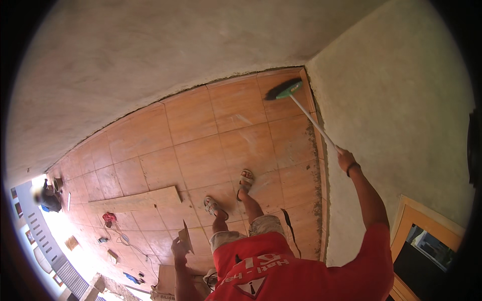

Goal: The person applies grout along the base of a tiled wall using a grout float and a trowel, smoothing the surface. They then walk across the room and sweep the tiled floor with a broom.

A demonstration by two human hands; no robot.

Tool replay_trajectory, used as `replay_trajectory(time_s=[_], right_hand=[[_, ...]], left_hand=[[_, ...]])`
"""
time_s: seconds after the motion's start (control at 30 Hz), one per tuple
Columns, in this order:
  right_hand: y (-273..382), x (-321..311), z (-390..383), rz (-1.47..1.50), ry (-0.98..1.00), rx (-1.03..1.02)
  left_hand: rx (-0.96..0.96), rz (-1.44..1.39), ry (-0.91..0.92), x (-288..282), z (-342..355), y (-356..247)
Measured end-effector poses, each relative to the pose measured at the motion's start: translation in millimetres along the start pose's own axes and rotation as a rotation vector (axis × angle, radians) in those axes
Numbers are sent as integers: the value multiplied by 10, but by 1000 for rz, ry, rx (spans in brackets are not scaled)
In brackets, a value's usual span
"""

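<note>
My right hand [345, 158] is closed round the pale handle of a broom [312, 119]. The broom's green head with dark bristles lies on the tiled floor [241, 108] near the far right corner, close to both walls. Lower down, my left hand [179, 249] grips a thin, flat brown piece [186, 238] with a pointed upper edge; its exact kind cannot be told. It is held off the floor, left of my body. Grit lies along the tiles at the right wall.
A long board [138, 199] lies on the tiles at left. Beyond it are a red bundle [109, 219], a cable [131, 242] and small blue items [131, 277]. Another person [50, 196] is by the bright opening. A wooden-framed window or door [427, 241] stands at right.
</note>
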State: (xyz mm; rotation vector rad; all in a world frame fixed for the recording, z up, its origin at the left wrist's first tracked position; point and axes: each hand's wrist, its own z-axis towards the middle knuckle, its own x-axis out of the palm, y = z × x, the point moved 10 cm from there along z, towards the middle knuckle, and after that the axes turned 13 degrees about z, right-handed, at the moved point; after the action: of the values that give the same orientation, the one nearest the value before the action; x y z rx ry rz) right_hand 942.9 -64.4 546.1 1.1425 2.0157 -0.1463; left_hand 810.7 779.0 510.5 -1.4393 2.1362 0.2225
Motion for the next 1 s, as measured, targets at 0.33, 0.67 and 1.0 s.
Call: replay_trajectory(time_s=[0.33, 0.67, 1.0], right_hand=[[-711, 1074, 447, 161, 120, 493], [-812, 260, -926, 11, -53, 2], [-2000, 2017, -1264, 300, 264, 656]], left_hand=[[-9, 5, -46, -233, -143, -139], [-17, 22, -20, 181, -34, 128], [123, 12, -76, -329, 45, -254]])
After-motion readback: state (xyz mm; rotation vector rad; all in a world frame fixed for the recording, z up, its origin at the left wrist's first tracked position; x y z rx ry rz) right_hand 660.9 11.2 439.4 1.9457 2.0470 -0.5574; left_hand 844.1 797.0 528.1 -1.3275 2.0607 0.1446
